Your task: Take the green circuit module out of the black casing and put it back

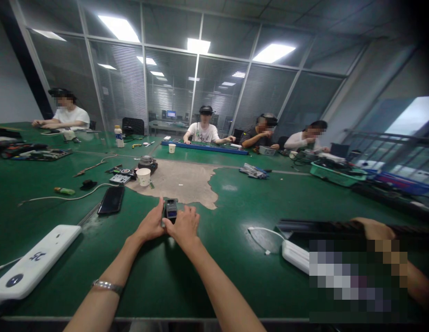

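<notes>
A small dark boxy device with a little bluish screen is held upright just above the green table. My left hand grips its left side, the thumb upright along the edge and the other fingers mostly hidden. From the right, my right hand closes on the same device, its thumb at the lower front and its fingers curled by the right side. A silver bracelet circles my left wrist. Left of my hands lies a black smartphone.
A white power bank lies at the near left. Behind it are a paper cup and electronic parts. Another person's hand is over a black rail at right. Several people sit across the table. A green basket stands far right.
</notes>
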A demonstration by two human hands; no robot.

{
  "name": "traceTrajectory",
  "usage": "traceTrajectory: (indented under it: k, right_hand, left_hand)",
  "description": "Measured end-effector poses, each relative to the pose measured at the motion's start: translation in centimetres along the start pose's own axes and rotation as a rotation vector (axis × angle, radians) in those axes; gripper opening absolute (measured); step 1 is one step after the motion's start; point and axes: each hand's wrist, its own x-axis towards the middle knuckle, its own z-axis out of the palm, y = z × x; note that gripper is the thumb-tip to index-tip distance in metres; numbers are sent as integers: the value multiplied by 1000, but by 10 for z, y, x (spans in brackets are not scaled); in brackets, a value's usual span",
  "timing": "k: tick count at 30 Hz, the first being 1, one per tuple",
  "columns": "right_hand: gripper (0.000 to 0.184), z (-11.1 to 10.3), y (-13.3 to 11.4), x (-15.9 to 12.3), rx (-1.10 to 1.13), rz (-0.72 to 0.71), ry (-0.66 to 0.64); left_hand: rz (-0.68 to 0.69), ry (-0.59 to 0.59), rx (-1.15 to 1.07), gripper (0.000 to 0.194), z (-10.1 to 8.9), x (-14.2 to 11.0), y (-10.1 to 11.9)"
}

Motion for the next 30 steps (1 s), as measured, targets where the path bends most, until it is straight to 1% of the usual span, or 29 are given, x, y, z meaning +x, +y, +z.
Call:
traceTrajectory:
  k: [3, 7, 9, 12, 16, 18, 20, 23, 26, 28, 30]
  right_hand:
    - [57, -1, 2, -3, 2, 17, -31]
    - [61, -4, 4, 0, 25, 13, 7]
    - [62, -2, 3, 1, 34, 7, 4]
    - [57, 5, 2, 1, 41, 8, 5]
    - [47, 11, 0, 2, 88, 7, 67]
    - [44, 6, 0, 5, 132, 20, 96]
    - [43, -5, 3, 10, 177, 51, 112]
    - [42, -27, 19, 18, 213, 86, 140]
    - [44, -45, 45, 22, 185, 103, 192]
    - [45, -50, 62, 21, 144, 120, 226]
    - [45, -49, 74, 17, 109, 135, 247]
  left_hand:
    - [3, -2, 3, 126, 0, 0, -1]
    - [12, 3, -11, 129, 2, 0, -3]
    - [11, 1, -11, 128, 2, 0, -4]
    - [8, 3, -4, 124, 2, 0, -3]
    - [5, 3, 4, 123, 0, 0, 1]
    - [2, -1, 1, 126, -2, 0, 2]
    - [-11, -6, 1, 129, -3, 0, 4]
    - [-38, -8, 17, 132, -4, 0, 5]
    - [-45, -12, 38, 131, -3, 0, 4]
    - [-44, -18, 52, 128, -3, 0, 2]
    - [-36, -23, 63, 124, -2, 0, 0]
